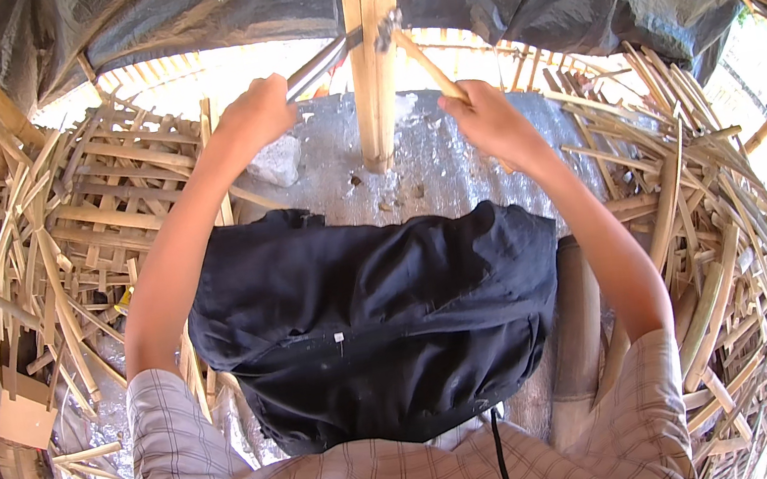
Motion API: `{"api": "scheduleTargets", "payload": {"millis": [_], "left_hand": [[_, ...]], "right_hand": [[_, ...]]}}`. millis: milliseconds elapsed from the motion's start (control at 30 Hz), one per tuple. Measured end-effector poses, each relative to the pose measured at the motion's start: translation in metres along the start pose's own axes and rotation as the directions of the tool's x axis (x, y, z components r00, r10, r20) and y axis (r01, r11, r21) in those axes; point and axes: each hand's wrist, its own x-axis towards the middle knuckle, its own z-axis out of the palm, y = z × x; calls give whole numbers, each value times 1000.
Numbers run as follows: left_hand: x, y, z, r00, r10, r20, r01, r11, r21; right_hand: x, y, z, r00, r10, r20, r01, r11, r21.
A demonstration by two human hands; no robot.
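Note:
A bamboo tube [374,105] stands upright in front of me, with its hollow end at the top and cracks running down its side. My left hand [263,110] is closed around the near end of a long knife-like metal blade [316,68]. The blade's far end meets the bamboo below its rim; whether it has cut in, I cannot tell. Closed on the wooden handle of a hammer [429,62] is my right hand [490,122]. The hammer's head overlaps the tube's right side, near the blade's end; contact is unclear.
Bamboo strips and slats lie heaped at left [118,181] and right [732,285]. A pale stone block [276,161] sits on the grey metal sheet [462,162] beneath the tube. Black clothing [372,291] covers my legs. Dark plastic sheeting [168,18] hangs behind; a cardboard box [21,407] is far left.

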Motion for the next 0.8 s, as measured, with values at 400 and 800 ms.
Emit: {"api": "scheduleTargets", "payload": {"millis": [400, 800], "left_hand": [[1, 21, -2, 999, 5, 54, -4, 1000, -7], [3, 17, 8, 998, -9, 63, 10, 1000, -20]], "right_hand": [[14, -37, 5, 745, -445, -497, 372, 896, -244], [-13, -73, -26, 843, -437, -315, 369, 894, -253]]}}
